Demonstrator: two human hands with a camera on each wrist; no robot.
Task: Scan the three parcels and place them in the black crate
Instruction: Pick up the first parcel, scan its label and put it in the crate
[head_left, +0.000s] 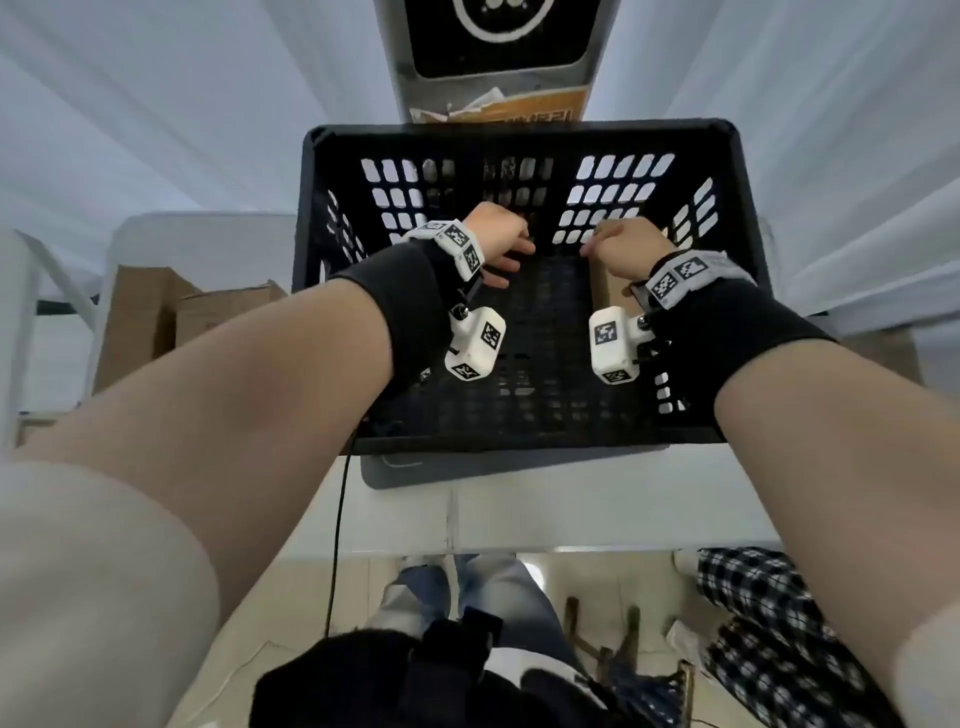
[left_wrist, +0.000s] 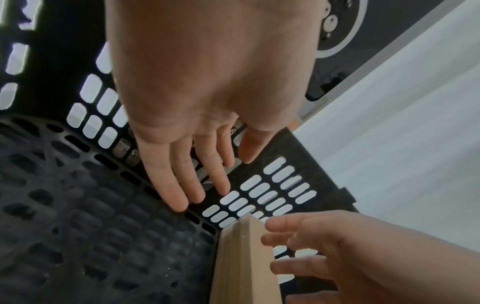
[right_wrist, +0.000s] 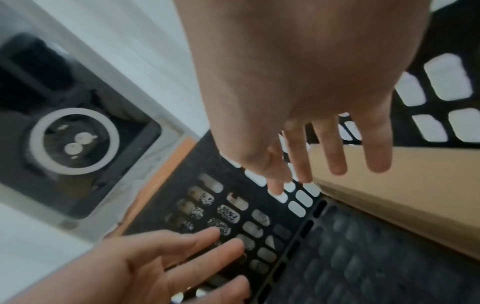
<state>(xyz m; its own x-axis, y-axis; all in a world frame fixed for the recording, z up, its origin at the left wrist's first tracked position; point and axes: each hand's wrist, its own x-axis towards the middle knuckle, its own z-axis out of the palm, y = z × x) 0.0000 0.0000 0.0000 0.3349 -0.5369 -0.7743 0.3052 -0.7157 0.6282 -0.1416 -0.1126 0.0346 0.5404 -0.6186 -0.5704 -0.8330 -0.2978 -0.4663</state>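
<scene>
**Crate holds one parcel, both hands loose above it**

The crate (head_left: 519, 140) sits on the white table (head_left: 597, 509), at 12 o'clock from the person. At 9 o'clock of the crate, cardboard boxes (head_left: 156, 317) stand on a lower level. Inside the crate, the left hand (head_left: 501, 241) hovers over the mesh floor with fingers (left_wrist: 182, 181) straight and spread, gripping nothing. At 3 o'clock of it, well apart, the right hand (head_left: 626, 249) hangs with fingers (right_wrist: 335, 148) loosely extended, also holding nothing. Just beneath and beside the right hand a brown parcel (right_wrist: 405, 185) stands against the crate's right wall; whether the fingertips touch it cannot be told. Beyond the crate, at 12 o'clock, a grey device (head_left: 498, 36) with a black face and a white ring stands upright.
</scene>
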